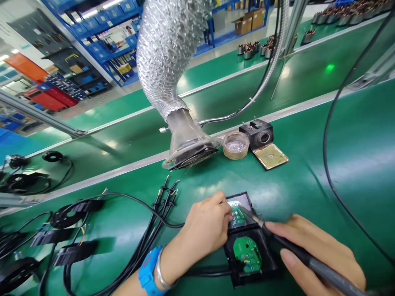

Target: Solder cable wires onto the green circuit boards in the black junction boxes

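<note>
My right hand [321,250] is wrapped round a soldering iron [296,248], its tip pointing left onto a green circuit board [237,216]. That board sits in the upper recess of a black fixture [230,279]. My left hand [208,224] is closed in a pinch at the board's left edge; whatever its fingertips hold is hidden. A black cable [138,199] runs up to this hand and disappears behind it. In the lower recess lies a second green circuit board [247,254] with small coloured wires, and another black cable [206,272] enters the fixture there.
A fume hood [191,142] on a silver duct [173,53] hangs beyond my hands. Behind the fixture stand a round tub [235,146], a soldering iron stand [257,133] and a sponge tray [271,156]. Several cables [154,222] and black round parts [75,251] lie left.
</note>
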Motion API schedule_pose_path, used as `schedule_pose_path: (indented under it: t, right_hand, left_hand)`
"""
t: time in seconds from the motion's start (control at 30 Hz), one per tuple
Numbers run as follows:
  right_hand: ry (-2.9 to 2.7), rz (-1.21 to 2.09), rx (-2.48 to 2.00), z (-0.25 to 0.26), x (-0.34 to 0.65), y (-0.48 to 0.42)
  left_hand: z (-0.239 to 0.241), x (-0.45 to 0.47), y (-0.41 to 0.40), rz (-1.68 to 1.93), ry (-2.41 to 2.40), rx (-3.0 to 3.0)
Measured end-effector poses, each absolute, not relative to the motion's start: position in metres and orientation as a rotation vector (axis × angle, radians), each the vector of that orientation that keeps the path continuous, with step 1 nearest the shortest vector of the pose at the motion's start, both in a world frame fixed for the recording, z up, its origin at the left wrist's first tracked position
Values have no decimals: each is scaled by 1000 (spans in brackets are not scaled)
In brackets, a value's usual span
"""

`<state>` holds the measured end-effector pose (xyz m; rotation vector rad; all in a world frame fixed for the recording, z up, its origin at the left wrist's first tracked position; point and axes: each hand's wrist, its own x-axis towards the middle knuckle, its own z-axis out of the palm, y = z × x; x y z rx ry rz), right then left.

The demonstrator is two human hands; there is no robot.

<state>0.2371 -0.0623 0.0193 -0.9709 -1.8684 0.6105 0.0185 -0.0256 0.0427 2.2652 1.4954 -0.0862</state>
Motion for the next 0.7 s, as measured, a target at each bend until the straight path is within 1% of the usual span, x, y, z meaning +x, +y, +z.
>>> schedule_pose_path:
  t: [0.23, 0.7]
  right_hand:
    - [-1958, 622, -832, 23, 227, -53]
    - [-1984, 681, -824, 25, 227, -47]
  left_hand:
    - [43, 20, -26, -139, 1496, 2279]
    - [39, 19, -29, -159, 1514, 2320]
